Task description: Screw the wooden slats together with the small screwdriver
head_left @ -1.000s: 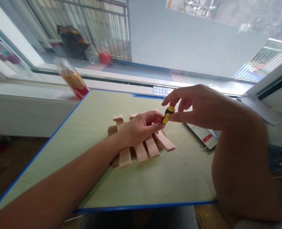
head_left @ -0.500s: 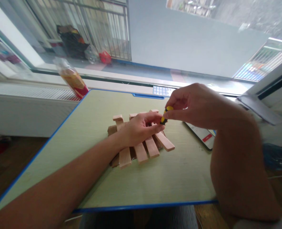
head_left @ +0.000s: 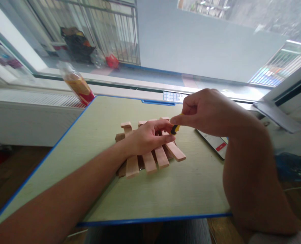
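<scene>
I see a small yellow-and-black screwdriver [head_left: 176,128] pinched in my right hand [head_left: 206,112], thumb and forefinger closed around its stubby handle, the other fingers curled in above it. Its tip, hidden by my fingers, points down at a rack of wooden slats [head_left: 150,152] just under my left fingertips. My left hand [head_left: 147,137] lies on the slats, fingers half curled and pressing down, its fingertips almost touching the tool; whether they pinch a screw or only steady the wood I cannot tell.

I judge the screwdriver light and stiff, its short rounded handle apt to roll between the fingers, so a fingertip grip near the top suits it. The rack looks light and rigid too, likely to slide on the smooth green desk [head_left: 102,112] unless held flat from above.

Beyond my right knuckles lies a phone [head_left: 215,144]; well past my left hand, at the desk's far corner, leans a wrapped packet of biscuits [head_left: 75,83].
</scene>
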Demonstrator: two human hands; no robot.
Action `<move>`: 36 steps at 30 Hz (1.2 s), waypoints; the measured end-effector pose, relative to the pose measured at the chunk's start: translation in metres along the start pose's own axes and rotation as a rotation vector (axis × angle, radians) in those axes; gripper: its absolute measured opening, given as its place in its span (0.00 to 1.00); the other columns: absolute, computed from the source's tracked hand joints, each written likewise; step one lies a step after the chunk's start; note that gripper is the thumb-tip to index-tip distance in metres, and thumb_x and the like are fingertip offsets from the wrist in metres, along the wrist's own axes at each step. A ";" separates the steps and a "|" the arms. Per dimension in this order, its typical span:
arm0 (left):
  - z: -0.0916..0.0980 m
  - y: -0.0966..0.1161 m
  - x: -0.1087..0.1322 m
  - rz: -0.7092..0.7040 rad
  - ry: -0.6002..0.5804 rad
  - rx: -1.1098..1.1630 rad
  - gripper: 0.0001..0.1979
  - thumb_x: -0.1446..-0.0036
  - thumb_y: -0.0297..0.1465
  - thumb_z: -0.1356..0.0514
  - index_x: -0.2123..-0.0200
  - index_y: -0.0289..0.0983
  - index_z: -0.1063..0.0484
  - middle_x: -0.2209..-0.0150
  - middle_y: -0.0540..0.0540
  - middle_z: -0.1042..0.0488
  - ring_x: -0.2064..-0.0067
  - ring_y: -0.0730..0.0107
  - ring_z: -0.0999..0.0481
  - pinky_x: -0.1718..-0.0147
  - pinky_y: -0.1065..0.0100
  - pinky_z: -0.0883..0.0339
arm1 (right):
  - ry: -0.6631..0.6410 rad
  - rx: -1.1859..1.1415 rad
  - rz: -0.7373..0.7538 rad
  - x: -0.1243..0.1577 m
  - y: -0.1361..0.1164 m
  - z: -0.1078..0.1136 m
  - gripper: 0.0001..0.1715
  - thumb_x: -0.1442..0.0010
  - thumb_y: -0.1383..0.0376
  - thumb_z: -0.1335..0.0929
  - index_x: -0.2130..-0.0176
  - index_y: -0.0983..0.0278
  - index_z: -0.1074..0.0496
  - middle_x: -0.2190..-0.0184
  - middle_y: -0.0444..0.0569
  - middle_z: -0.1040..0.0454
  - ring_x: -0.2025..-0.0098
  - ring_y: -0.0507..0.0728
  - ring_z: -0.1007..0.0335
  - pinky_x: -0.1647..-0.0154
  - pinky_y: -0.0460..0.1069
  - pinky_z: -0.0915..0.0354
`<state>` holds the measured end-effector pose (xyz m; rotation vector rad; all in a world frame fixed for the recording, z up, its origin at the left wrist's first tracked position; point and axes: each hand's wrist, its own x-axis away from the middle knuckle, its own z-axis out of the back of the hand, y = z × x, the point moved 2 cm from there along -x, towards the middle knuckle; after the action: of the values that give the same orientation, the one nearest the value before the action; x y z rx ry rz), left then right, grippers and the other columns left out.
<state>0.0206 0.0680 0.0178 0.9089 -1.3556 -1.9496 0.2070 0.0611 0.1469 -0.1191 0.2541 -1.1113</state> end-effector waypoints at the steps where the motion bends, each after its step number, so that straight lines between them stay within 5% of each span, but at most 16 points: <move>1: 0.000 0.000 0.000 0.009 0.001 -0.003 0.20 0.37 0.41 0.32 0.45 0.39 0.21 0.51 0.42 0.19 0.53 0.62 0.22 0.55 0.63 0.28 | 0.003 0.010 -0.007 -0.001 0.000 0.000 0.28 0.42 0.42 0.27 0.79 0.59 0.29 0.83 0.42 0.38 0.78 0.51 0.49 0.78 0.53 0.51; 11: 0.000 -0.005 -0.003 0.030 0.012 0.046 0.18 0.37 0.41 0.32 0.49 0.38 0.21 0.52 0.43 0.19 0.54 0.64 0.22 0.55 0.64 0.29 | -0.016 0.027 -0.037 -0.004 0.003 -0.004 0.31 0.42 0.39 0.28 0.79 0.60 0.30 0.82 0.42 0.36 0.78 0.51 0.47 0.77 0.53 0.51; 19: 0.001 -0.005 -0.003 0.016 0.014 0.003 0.17 0.35 0.43 0.35 0.50 0.39 0.19 0.55 0.45 0.21 0.55 0.65 0.24 0.55 0.65 0.31 | -0.094 -0.197 0.132 0.005 0.006 0.008 0.19 0.42 0.52 0.24 0.54 0.57 0.18 0.62 0.47 0.17 0.67 0.56 0.24 0.70 0.52 0.33; 23: 0.000 -0.008 -0.002 0.012 0.015 0.017 0.17 0.35 0.43 0.35 0.49 0.40 0.19 0.54 0.44 0.21 0.54 0.64 0.24 0.54 0.64 0.31 | -0.084 -0.178 0.190 0.006 0.005 0.008 0.11 0.39 0.60 0.27 0.57 0.57 0.15 0.66 0.46 0.18 0.68 0.55 0.24 0.70 0.52 0.34; 36: -0.002 -0.003 0.000 0.030 -0.002 0.102 0.18 0.34 0.41 0.35 0.46 0.38 0.27 0.57 0.46 0.23 0.58 0.68 0.26 0.58 0.66 0.33 | -0.017 -0.115 0.095 0.003 0.000 0.005 0.10 0.41 0.59 0.27 0.63 0.60 0.15 0.70 0.47 0.19 0.70 0.55 0.27 0.70 0.53 0.35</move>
<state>0.0223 0.0681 0.0142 0.9288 -1.4727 -1.8730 0.2096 0.0579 0.1510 -0.2165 0.3056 -1.0014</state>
